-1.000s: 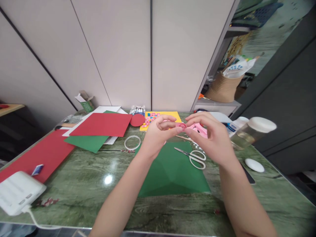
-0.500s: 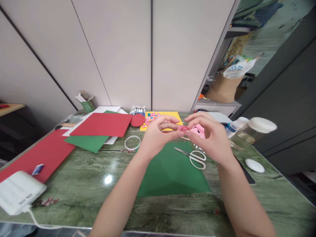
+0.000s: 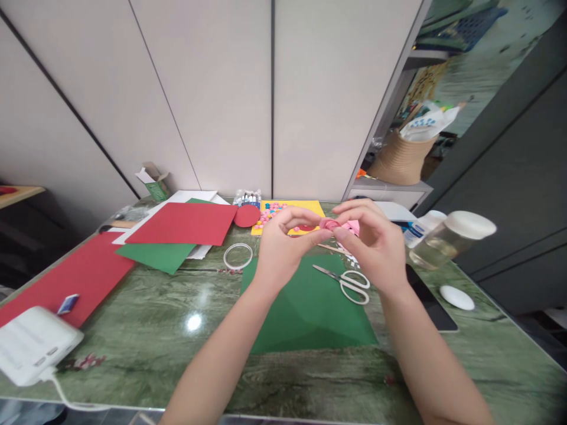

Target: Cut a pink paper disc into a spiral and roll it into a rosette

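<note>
Between my hands is a small pink paper coil (image 3: 330, 225), rolled in layers like a rosette. My left hand (image 3: 290, 248) pinches its left side with thumb and fingers. From the right, my right hand (image 3: 372, 245) grips the other side the same way. Both hands are raised above the far part of a green sheet (image 3: 305, 313). White-handled scissors (image 3: 348, 283) lie on that sheet, below my right hand. Behind the hands is a yellow sheet (image 3: 305, 208) bearing several pink and blue beads (image 3: 270, 213). Pink paper pieces (image 3: 352, 228) are partly hidden behind my right hand.
A roll of tape (image 3: 238, 257) and a red disc (image 3: 247, 216) lie left of my hands. Red sheets (image 3: 181, 223) are stacked farther left, with a white power bank (image 3: 38, 342) in front. At right are a lidded bottle (image 3: 454, 239), a dark phone (image 3: 429, 298) and a white oval object (image 3: 457, 297).
Both hands have drawn slightly closer together around the pink coil, which has turned a little. More of the phone shows beside my right forearm. Everything on the table stays put.
</note>
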Demonstrator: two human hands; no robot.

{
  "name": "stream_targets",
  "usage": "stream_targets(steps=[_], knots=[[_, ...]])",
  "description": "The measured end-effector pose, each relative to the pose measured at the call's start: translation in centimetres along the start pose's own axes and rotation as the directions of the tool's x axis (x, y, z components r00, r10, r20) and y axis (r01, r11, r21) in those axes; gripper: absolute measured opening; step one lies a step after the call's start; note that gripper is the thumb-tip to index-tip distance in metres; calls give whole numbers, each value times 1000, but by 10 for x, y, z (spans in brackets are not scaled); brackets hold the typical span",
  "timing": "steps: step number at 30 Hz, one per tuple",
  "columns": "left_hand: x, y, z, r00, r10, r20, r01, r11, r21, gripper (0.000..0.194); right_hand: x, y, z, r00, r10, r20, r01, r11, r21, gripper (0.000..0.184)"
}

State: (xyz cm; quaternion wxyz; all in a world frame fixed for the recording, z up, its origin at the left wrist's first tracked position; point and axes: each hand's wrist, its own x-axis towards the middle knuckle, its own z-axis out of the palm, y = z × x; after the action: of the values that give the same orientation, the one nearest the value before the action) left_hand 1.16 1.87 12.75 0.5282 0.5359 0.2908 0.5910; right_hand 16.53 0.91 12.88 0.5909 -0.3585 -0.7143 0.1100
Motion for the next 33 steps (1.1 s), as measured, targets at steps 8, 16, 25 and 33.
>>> stream_targets(steps=[8, 16, 25, 33], knots=[[-5, 16, -4, 992, 68, 102, -98, 942, 322, 25, 5, -7, -16, 964, -124, 236, 198, 926, -322, 9], [-14, 23, -3, 909, 294, 294, -407, 487, 773, 21, 5, -14, -26, 905, -257, 341, 399, 792, -463, 11], [-14, 23, -1, 901, 387, 197, -422, 677, 603, 12, 7, -14, -28, 931, -291, 222, 357, 854, -378, 8], [-12, 13, 1, 927, 365, 89, -371, 850, 375, 11, 5, -9, -24, 973, -180, 146, 208, 954, -214, 7]])
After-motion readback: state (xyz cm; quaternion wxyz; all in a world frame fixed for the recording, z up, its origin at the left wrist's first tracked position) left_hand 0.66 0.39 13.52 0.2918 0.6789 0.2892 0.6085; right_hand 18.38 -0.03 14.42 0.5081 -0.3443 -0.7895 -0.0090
